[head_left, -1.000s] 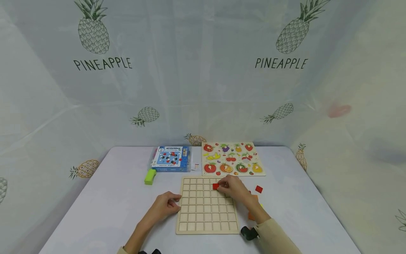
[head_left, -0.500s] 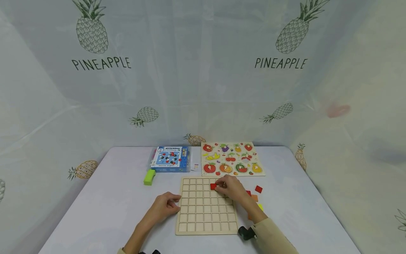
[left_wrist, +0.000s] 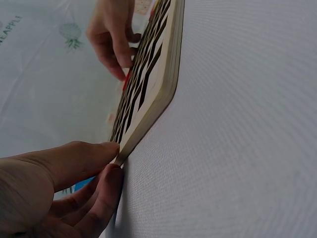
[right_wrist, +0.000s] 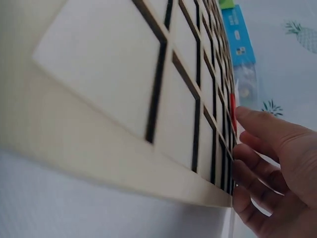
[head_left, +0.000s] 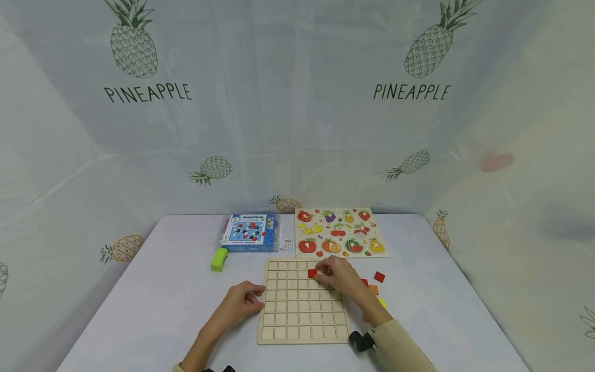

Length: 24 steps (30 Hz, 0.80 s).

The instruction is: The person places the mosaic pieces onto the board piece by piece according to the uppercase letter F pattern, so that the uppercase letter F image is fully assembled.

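Note:
A pale wooden grid board (head_left: 303,341) with rows of square cells lies on the table before me. Toward its far side, in the second row, a small red square tile (head_left: 312,274) sits at a cell. The thumb and fingertips of my right hand (head_left: 338,274) pinch this tile at its right side. My left hand (head_left: 238,305) holds the board's left edge. In the left wrist view its thumb (left_wrist: 86,158) lies at the top rim, with curled fingers (left_wrist: 106,191) just below. The right wrist view shows the red tile (right_wrist: 233,111) at the thumb tip, partly hidden.
Beyond the board lie a fruit puzzle (head_left: 341,232), a blue box (head_left: 248,233) and a light green block (head_left: 219,259). Loose tiles lie right of the board: a red tile (head_left: 379,277), an orange tile (head_left: 374,290) and a yellow tile (head_left: 382,303). My right forearm partly covers others.
The red tile has shifted slightly left along the second row with my right hand, then nearly stopped. More loose tiles show beside the right forearm. My left hand stays at the board's edge.

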### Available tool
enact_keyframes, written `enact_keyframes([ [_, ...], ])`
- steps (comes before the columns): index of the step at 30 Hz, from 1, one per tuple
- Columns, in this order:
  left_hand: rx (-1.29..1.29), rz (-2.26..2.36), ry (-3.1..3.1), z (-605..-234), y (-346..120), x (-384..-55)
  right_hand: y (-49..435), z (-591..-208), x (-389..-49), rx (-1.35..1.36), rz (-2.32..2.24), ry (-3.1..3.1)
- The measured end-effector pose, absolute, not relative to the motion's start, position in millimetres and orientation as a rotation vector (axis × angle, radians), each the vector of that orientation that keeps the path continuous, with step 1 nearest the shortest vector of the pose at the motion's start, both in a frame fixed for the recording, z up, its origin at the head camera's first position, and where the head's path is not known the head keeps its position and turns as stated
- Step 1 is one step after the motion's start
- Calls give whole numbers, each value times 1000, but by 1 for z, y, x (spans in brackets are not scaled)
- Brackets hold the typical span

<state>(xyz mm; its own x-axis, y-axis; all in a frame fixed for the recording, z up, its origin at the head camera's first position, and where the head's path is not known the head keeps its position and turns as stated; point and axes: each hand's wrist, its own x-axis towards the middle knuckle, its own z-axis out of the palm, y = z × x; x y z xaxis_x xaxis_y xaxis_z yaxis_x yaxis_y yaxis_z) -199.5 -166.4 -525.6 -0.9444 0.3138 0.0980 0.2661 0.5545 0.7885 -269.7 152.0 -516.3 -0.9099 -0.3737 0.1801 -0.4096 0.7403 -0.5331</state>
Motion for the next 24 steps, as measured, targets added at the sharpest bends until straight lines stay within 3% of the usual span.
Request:
enact_keyframes([
  [13,494,1362,2719,-525,-167,-199,219,-494,-256,634,898,-2889],
  [24,517,1376,2724,-525,-168,-199,271,-495,-252,402,829,-2988],
])
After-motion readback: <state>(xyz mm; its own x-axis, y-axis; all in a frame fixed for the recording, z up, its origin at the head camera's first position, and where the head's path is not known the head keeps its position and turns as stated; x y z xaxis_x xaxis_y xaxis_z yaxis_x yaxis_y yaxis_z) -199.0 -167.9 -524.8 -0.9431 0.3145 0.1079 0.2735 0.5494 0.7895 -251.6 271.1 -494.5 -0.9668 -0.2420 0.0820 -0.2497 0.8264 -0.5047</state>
